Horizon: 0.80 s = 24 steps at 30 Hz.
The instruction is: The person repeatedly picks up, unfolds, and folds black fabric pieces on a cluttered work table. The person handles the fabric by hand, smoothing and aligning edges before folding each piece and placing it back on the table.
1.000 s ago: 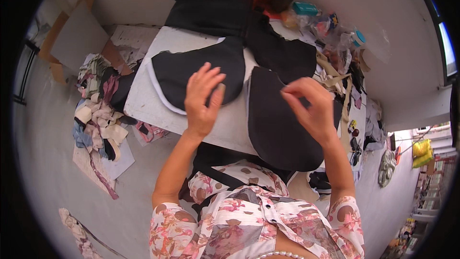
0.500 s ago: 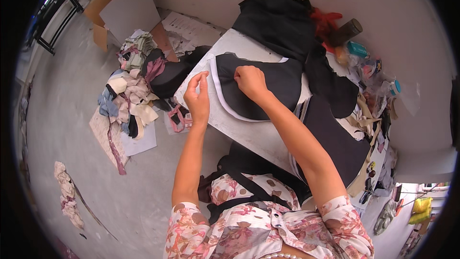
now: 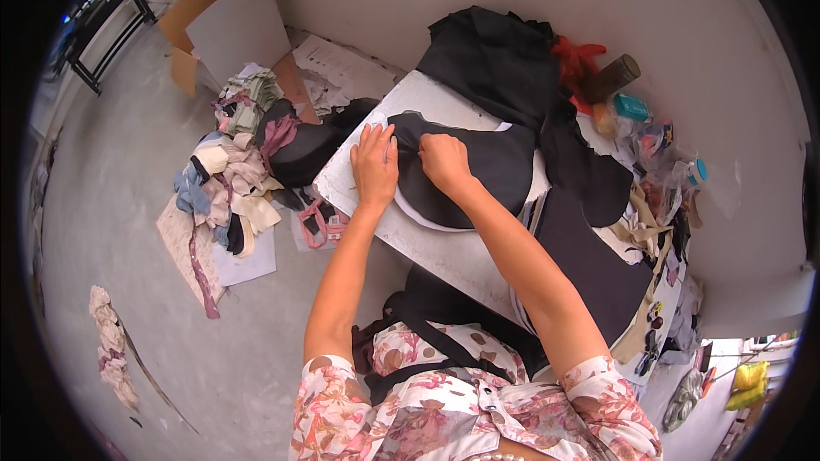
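A rounded black fabric piece (image 3: pixel 478 179) with a white edge lies on the white tabletop (image 3: pixel 470 260). My left hand (image 3: pixel 374 169) rests flat over its left edge, with the fingers stretched out and touching the white border. On the upper part of the piece, my right hand (image 3: pixel 444 164) is closed with its fingertips curled down against the black surface. Whatever those fingers grip is hidden beneath them. The fabric shows slight creases between the two hands.
Black cloth (image 3: pixel 491 51) is heaped at the table's far end. Dark flat pieces (image 3: pixel 589 256) lie to the right, beside a brown bottle (image 3: pixel 617 73) and a red bag (image 3: pixel 577 60). Scrap fabric (image 3: pixel 231 175) and a cardboard box (image 3: pixel 239 26) are on the floor at left.
My left hand has gone from raised beside the table's edge to flat on the fabric's left border. My right hand remains closed at nearly the same spot on the piece.
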Each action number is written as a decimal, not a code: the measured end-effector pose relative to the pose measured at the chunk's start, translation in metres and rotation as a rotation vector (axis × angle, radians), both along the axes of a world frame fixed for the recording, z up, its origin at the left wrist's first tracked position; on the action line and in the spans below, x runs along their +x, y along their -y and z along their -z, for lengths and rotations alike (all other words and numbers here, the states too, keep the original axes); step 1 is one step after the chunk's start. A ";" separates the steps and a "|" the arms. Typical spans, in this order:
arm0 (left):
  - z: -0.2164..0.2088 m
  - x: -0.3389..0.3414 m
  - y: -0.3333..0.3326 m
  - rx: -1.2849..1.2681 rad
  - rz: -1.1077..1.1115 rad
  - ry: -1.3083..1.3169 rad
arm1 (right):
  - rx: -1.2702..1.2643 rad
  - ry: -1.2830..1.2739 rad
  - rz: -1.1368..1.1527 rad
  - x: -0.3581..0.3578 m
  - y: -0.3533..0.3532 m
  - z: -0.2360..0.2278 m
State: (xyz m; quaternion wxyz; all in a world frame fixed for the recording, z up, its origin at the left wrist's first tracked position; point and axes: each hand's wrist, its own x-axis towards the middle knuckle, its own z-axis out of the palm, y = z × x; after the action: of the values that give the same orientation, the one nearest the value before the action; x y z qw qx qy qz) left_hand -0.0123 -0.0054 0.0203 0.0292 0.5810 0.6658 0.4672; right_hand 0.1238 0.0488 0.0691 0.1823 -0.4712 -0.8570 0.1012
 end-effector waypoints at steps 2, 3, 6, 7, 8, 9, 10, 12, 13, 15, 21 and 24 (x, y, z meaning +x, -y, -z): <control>-0.001 0.004 -0.003 -0.052 -0.020 -0.031 | -0.020 0.000 -0.013 0.001 -0.001 -0.001; -0.002 0.008 -0.004 -0.084 -0.042 -0.066 | -0.018 -0.009 -0.023 0.002 -0.001 -0.002; -0.002 0.015 -0.006 -0.159 -0.073 -0.173 | -0.017 -0.009 -0.050 0.005 -0.004 -0.003; 0.002 0.016 -0.007 -0.157 -0.084 -0.203 | -0.018 -0.005 -0.058 0.007 -0.005 -0.004; 0.005 0.016 -0.006 -0.158 -0.100 -0.233 | 0.005 -0.033 -0.047 0.009 -0.006 -0.007; 0.009 0.015 -0.005 -0.159 -0.105 -0.240 | 0.027 -0.061 -0.034 0.013 -0.007 -0.011; 0.012 0.013 -0.005 -0.160 -0.109 -0.248 | 0.049 -0.089 -0.021 0.019 -0.009 -0.015; 0.015 0.013 -0.003 -0.178 -0.110 -0.261 | 0.083 -0.142 0.030 0.037 -0.018 -0.030; 0.016 0.012 -0.002 -0.198 -0.114 -0.270 | 0.069 -0.249 0.013 0.047 -0.019 -0.042; 0.013 0.014 -0.004 -0.214 -0.108 -0.285 | -0.012 -0.494 0.019 0.077 -0.032 -0.057; 0.002 0.008 -0.004 -0.384 -0.085 -0.312 | -0.149 -0.961 -0.049 0.144 -0.022 -0.118; -0.019 0.008 -0.008 -0.425 -0.059 -0.357 | -0.065 -1.116 -0.093 0.154 -0.009 -0.148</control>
State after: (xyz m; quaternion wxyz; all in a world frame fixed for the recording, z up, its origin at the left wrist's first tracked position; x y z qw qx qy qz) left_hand -0.0044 0.0027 0.0390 0.0189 0.6154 0.7601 0.2078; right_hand 0.2783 0.0577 0.2171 0.5888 -0.3135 -0.6469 0.3696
